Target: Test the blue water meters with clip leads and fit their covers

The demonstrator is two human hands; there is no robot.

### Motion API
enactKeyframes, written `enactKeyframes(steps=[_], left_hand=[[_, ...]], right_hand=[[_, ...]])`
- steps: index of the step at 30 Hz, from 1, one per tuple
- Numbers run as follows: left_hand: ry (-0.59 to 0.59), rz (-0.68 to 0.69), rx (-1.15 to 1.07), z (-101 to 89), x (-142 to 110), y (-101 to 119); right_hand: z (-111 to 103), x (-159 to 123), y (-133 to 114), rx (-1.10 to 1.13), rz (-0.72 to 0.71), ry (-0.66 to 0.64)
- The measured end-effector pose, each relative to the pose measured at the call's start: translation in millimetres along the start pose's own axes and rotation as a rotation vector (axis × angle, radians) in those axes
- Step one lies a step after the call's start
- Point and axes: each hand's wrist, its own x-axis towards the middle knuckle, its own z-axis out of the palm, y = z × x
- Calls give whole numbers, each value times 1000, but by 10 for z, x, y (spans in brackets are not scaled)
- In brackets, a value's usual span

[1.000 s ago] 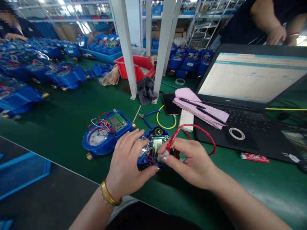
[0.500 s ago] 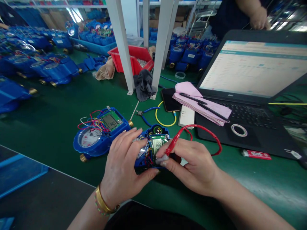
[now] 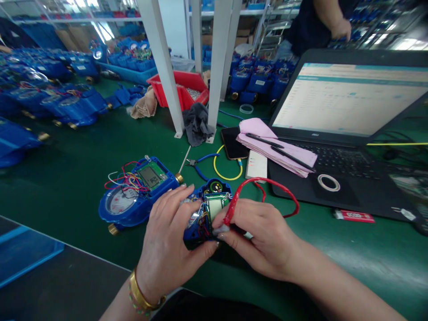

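My left hand [image 3: 170, 236] is wrapped round the near meter, its fingers over the top and its thumb along the front. This water meter [image 3: 205, 187] has a blue housing, a small LCD screen [image 3: 215, 207] on a green board and thin coloured wires; my hands cover part of it. Between thumb and fingers, my right hand [image 3: 261, 236] pinches the greyish end of a red cable [image 3: 267, 180] against the lower edge of the board. What the tip touches is hidden. To the left lies a second water meter [image 3: 140, 189] with loose wires and its own screen.
On the right stands a laptop [image 3: 351, 102], with pink papers [image 3: 277, 147] and pens by its keyboard. Cutters [image 3: 192, 163], a phone [image 3: 234, 141] and a white box [image 3: 257, 165] lie behind the near meter. White posts [image 3: 219, 67], a red bin [image 3: 182, 89] and several meters stand farther back.
The near meter's screen showed digits and now looks blank. Both hands keep their hold. The whole view has shifted slightly, and the person's arm at the back has moved left.
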Motion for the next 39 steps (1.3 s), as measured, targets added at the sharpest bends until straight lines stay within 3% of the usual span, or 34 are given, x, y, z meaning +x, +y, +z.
enactKeyframes(steps=[23, 31, 39], left_hand=[[21, 68, 44, 4, -1, -39], [12, -11, -1, 0, 26, -8], [23, -10, -22, 10, 14, -7]], right_hand=[[12, 8, 9, 26, -28, 11], [-29, 0, 1, 207, 203, 69], [-36, -7, 6, 49, 75, 64]])
